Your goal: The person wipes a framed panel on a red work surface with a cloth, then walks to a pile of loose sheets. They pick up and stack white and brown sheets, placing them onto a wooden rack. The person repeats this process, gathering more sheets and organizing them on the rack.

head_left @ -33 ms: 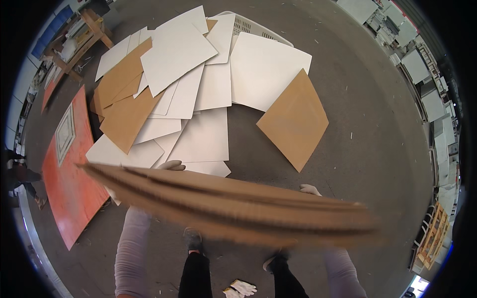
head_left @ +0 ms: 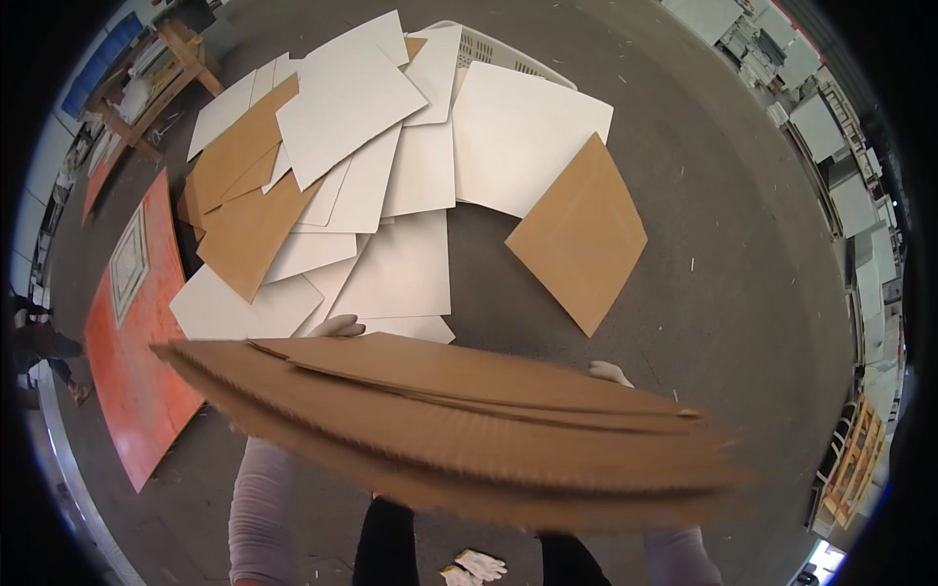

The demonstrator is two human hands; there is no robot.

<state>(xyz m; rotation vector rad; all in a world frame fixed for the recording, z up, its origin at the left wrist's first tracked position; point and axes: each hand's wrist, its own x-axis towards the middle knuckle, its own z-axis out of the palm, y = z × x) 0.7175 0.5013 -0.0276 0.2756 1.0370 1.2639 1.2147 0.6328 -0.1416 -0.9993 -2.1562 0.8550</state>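
While gloved fingers are curling over its far edge, the stack of brown cardboard sheets is hanging level at waist height, the left hand and right hand gripping it from opposite ends. Beyond it, white and brown boards are lying scattered on the grey floor, beside an orange panel.

Even daylight, fisheye-bent blurred edges

head-worn fisheye view, facing steeply down, cardboard stack close below, floor farther off
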